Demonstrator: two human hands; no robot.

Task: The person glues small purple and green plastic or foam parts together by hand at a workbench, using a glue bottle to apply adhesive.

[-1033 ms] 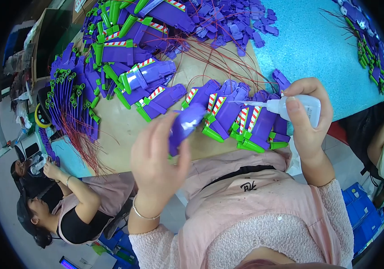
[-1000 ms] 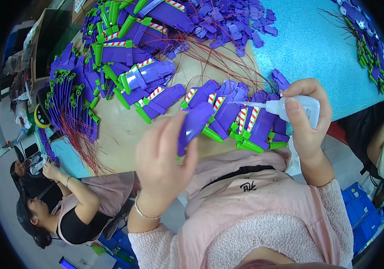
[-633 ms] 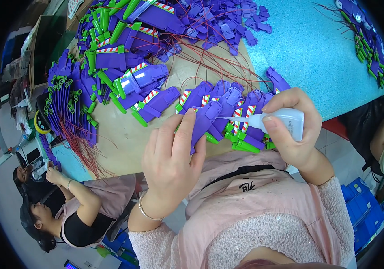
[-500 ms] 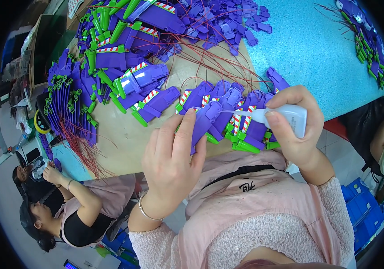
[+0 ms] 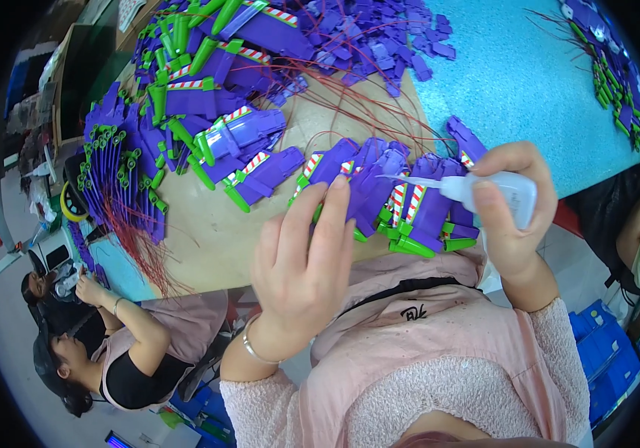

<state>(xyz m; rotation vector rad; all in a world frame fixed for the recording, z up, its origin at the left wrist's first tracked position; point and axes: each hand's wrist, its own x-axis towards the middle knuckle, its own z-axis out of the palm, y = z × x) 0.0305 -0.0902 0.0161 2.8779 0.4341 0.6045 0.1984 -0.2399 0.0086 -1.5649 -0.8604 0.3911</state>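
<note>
Since a second ago the right hand [image 5: 510,224] has swung its clear squeeze bottle [image 5: 499,190], grip closed around it, nozzle onto the glossy purple plastic wing piece [image 5: 368,190] the left hand [image 5: 301,261] pinches above the tan surface [image 5: 208,239].

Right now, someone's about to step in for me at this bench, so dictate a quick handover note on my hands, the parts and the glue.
Left hand: holds up a purple plastic part, fingers spread along it.
Right hand: grips the small clear glue bottle, its thin nozzle pointing at that part.
Parts: a row of purple pieces with green ends and red-white stripes lies at the near edge of the brown board; bigger piles with red wires sit farther back.
Done: cannot tell which pieces are glued.
Left: apparently the held part, then the rest.
</note>
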